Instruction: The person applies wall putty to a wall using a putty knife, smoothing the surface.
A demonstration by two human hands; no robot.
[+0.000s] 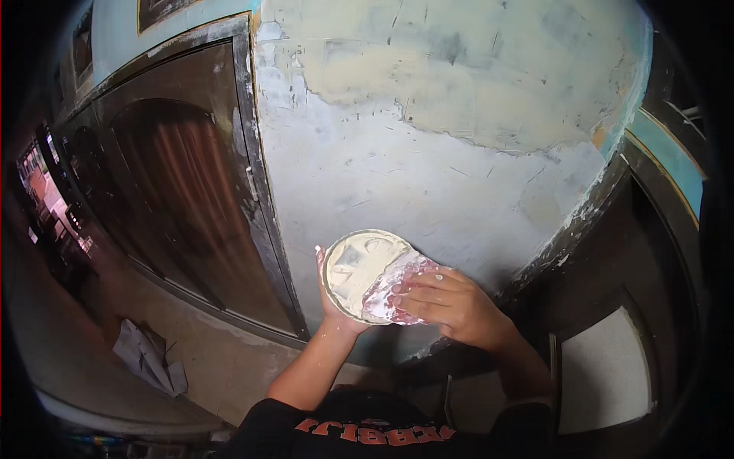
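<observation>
My left hand (337, 316) holds up a round shallow container (327, 284) from its lower left side, with fingertips showing beside its rim. Cream-coloured putty (367, 256) covers the inside, spread with ridges and scraped patches. In my right hand (453, 304) is a flat red spreader (380, 298), thickly smeared with white putty. Its edge lies over the right part of the container, touching the putty or just above it. The fingers of my right hand press along the spreader's face. Most of my left palm is hidden under the container.
Ahead stands a wall (428, 183) with a smooth pale lower coat and a rough greenish upper area. A dark wooden door (180, 168) is on the left, and a dark door frame (589, 206) on the right. A crumpled pale sheet (149, 359) lies on the floor (222, 367).
</observation>
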